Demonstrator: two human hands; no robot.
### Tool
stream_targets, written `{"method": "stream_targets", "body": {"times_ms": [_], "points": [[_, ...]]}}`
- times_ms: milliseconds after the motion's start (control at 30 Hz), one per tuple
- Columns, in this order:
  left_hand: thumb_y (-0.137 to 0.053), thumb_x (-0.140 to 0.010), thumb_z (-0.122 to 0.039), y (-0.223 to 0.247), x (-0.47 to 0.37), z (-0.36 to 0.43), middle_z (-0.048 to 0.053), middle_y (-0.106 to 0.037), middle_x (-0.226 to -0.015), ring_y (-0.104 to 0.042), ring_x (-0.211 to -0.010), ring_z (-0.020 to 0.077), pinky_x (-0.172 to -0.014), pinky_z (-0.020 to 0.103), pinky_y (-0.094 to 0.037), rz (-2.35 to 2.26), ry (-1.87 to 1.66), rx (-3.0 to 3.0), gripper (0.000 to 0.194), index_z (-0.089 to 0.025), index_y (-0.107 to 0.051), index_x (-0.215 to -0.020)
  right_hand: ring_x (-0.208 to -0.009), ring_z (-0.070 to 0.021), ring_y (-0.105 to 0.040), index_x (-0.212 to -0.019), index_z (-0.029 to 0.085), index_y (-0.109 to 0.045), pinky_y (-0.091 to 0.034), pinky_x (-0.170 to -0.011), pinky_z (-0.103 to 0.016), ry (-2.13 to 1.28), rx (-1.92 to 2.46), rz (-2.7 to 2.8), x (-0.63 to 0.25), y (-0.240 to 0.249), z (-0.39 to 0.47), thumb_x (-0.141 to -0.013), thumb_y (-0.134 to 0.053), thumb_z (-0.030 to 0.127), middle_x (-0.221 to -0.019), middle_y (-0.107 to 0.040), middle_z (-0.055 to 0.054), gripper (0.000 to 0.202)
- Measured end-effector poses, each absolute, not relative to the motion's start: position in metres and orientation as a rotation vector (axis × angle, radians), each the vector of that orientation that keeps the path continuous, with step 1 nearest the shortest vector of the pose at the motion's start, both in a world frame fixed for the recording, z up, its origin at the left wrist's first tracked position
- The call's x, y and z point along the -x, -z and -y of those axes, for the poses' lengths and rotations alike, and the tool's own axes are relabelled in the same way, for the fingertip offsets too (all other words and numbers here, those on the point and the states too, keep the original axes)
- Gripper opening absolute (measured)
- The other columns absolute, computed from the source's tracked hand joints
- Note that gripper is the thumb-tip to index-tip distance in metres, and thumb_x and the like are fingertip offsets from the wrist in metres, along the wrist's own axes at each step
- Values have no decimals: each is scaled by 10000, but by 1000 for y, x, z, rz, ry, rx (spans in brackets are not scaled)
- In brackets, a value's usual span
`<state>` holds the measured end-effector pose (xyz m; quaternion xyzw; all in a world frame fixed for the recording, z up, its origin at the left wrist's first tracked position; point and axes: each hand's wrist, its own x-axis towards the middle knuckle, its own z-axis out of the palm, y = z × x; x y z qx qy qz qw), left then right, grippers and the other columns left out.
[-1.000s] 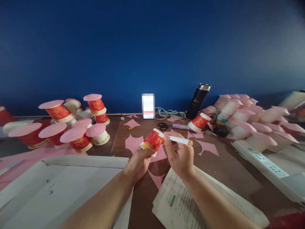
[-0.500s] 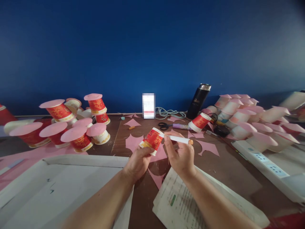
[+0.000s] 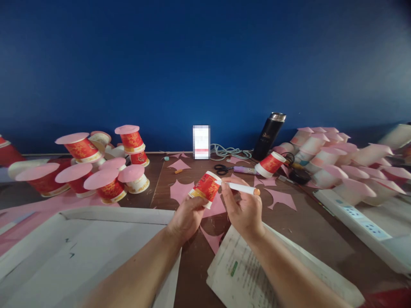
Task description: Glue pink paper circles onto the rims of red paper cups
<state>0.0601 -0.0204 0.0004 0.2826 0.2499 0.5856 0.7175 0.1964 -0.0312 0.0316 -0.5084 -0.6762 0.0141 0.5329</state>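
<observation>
A red paper cup [image 3: 206, 188] with a gold pattern lies tilted in my left hand [image 3: 189, 214], the thumb across its side near the base. My right hand [image 3: 245, 209] pinches a white pen [image 3: 240, 188] with an orange end. Its tip is at the cup's white rim; whether the two touch I cannot tell. Beneath the cup lie cut pink paper scraps [image 3: 181, 191]. A small orange cap [image 3: 178, 171] rests on the table behind them.
Red cups with pink discs [image 3: 102, 179] are stacked left, behind a white box tray [image 3: 118, 216]. Another red cup [image 3: 270, 164], scissors [image 3: 221, 169] and a black flask [image 3: 269, 137] stand or lie beyond. White cups [image 3: 324, 177] and a power strip [image 3: 353, 214] occupy the right.
The whole view has shifted very slightly. Both hands keep their grips, with the pen tip still at the cup's rim.
</observation>
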Motion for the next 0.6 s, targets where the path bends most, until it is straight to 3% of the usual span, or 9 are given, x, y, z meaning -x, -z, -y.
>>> {"method": "stream_targets", "body": {"times_ms": [600], "points": [[-617,-619,-81,-1,-60,21,25,-670,-860,-578,-923,209,-951,374,-360,-569,-1302,-615,227,-175,-681,-815,-806,-161,-682,-938,203,-668,-507,-814,-248,-32,1231,1617,-196,-31,31,-896,-524,306,-907,-720,-40,182]]}}
